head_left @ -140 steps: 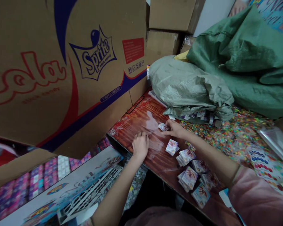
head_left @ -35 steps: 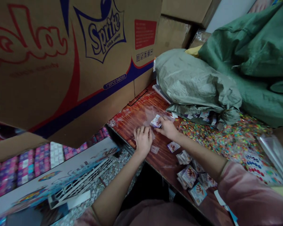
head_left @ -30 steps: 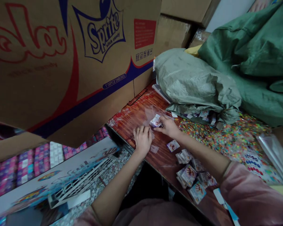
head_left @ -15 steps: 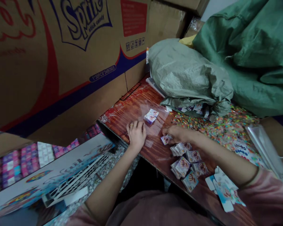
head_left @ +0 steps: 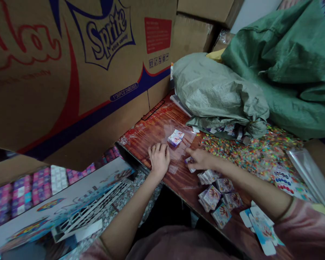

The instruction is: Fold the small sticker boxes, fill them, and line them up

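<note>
My left hand (head_left: 159, 159) lies palm down on the near left edge of a clear plastic bag (head_left: 182, 146), fingers a little bent and slightly apart. On the bag rests a small stack of white and purple printed packets (head_left: 175, 138). My right hand (head_left: 202, 159) is just right of the bag, with its thumb and fingers around a small printed packet (head_left: 190, 163), partly hidden by them; the index finger reaches toward the bag. Nearer me, below the right forearm, sit several stacks of similar packets (head_left: 212, 195) with hand pictures.
Flat blue and white cartons (head_left: 262, 225) lie at the right of the wooden table (head_left: 141, 133). Colourful small wrapped pieces (head_left: 233, 148) spread behind my right arm, under a grey-green sack (head_left: 216, 83). A large cardboard box (head_left: 111, 83) walls the left; clear plastic sleeves (head_left: 308, 177) lie far right.
The view has tilted slightly, so everything appears lower. My right index finger has straightened toward the bag, and the thumb now lies across the packet. My left hand stays on the bag.
</note>
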{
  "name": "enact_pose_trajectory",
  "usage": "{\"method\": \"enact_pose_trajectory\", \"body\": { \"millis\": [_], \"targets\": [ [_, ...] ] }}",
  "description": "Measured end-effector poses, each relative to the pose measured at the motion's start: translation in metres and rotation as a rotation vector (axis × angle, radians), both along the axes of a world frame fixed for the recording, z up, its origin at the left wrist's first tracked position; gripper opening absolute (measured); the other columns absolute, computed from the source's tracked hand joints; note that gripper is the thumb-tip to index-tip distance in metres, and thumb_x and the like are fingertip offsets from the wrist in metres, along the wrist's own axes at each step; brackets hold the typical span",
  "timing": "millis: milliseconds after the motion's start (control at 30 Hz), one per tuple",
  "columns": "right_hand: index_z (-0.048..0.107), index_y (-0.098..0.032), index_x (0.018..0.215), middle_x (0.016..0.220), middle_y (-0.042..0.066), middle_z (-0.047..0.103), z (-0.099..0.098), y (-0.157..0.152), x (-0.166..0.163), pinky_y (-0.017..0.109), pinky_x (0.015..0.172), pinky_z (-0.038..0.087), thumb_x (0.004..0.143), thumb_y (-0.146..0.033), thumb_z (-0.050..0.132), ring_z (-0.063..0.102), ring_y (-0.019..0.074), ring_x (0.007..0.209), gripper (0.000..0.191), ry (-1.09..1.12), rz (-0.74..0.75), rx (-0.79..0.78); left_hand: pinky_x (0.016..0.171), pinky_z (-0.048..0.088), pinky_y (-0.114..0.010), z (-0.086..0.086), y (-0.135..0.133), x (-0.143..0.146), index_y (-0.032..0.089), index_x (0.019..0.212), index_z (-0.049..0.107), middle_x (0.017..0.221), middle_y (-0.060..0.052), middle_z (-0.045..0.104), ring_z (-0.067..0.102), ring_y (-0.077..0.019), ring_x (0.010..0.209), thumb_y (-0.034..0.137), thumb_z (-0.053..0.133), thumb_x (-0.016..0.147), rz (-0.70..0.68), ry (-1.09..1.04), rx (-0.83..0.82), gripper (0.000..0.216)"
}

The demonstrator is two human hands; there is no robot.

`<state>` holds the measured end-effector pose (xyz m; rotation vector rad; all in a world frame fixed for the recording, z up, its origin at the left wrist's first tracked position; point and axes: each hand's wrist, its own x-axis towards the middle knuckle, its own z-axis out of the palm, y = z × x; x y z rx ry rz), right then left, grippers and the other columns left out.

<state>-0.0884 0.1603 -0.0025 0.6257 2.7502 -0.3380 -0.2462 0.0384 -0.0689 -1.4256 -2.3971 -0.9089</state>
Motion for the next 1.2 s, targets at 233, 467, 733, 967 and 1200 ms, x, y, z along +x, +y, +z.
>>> {"method": "enact_pose_trajectory", "body": {
  "millis": [233, 467, 733, 967, 1200],
  "targets": [
    [0.060, -0.017, 0.109, 0.098, 0.012, 0.069, 0.011, 0.031, 0.000, 0.027, 0.074, 0.044, 0.093, -0.030, 0.046, 0.067, 0.0224, 0.088, 0.026, 0.051, -0.143, 0.105, 0.100, 0.034, -0.046, -0.002, 0.001, 0.000, 0.020, 0.097, 0.064, 0.095, -0.009, 0.066, 0.058, -0.0263, 0.095, 0.024, 0.043, 0.090, -0.002, -0.013, 0.030, 0.022],
    [0.057, -0.016, 0.120, 0.119, 0.011, 0.058, 0.003, 0.036, 0.010, 0.030, 0.087, 0.046, 0.071, -0.007, 0.061, 0.060, 0.0219, 0.102, 0.050, 0.119, 0.266, -0.087, 0.100, 0.034, -0.045, -0.002, 0.001, -0.001, 0.019, 0.097, 0.064, 0.093, -0.008, 0.066, 0.058, -0.0254, 0.095, 0.025, 0.044, 0.091, 0.002, 0.015, 0.032, 0.022],
    [0.056, -0.015, 0.123, 0.106, 0.010, 0.066, 0.003, 0.054, -0.013, 0.028, 0.081, 0.044, 0.079, -0.026, 0.064, 0.062, 0.0219, 0.092, 0.046, 0.290, -0.162, 0.056, 0.102, 0.033, -0.044, -0.001, 0.000, 0.000, 0.021, 0.096, 0.064, 0.093, -0.006, 0.065, 0.058, -0.0238, 0.094, 0.024, 0.043, 0.091, -0.004, 0.014, 0.062, 0.021],
    [0.059, -0.015, 0.103, 0.083, 0.005, 0.068, -0.002, 0.050, -0.033, 0.023, 0.063, 0.041, 0.076, -0.027, 0.064, 0.060, 0.0173, 0.069, 0.030, 0.312, -0.359, 0.083, 0.104, 0.032, -0.044, 0.000, 0.000, -0.001, 0.023, 0.096, 0.064, 0.094, -0.006, 0.065, 0.058, -0.0230, 0.093, 0.023, 0.044, 0.091, -0.026, 0.016, 0.069, 0.021],
    [0.062, -0.016, 0.091, 0.083, 0.003, 0.067, -0.006, 0.048, -0.046, 0.023, 0.067, 0.041, 0.079, -0.030, 0.063, 0.059, 0.0152, 0.072, 0.018, 0.407, -0.420, 0.073, 0.103, 0.032, -0.044, -0.002, 0.000, -0.001, 0.021, 0.096, 0.064, 0.093, -0.006, 0.065, 0.058, -0.0231, 0.093, 0.024, 0.044, 0.091, -0.026, 0.019, 0.058, 0.020]
  ]
}}
